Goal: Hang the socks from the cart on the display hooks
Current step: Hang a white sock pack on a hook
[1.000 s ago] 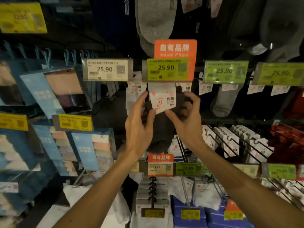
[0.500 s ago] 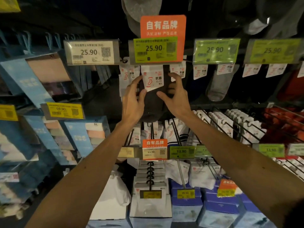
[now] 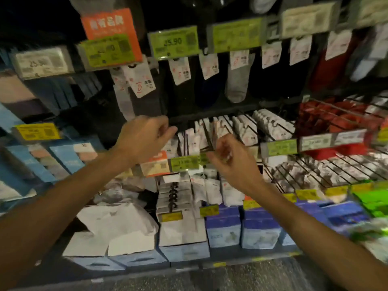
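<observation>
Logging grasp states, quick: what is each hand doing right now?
Left hand: fingers loosely curled, holding nothing.
Right hand: fingers loosely curled, holding nothing.

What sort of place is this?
Most likely a shop's sock aisle. Green price tags front the rails, carded socks hang in rows on wire hooks, and boxed packs line the shelf below.
</observation>
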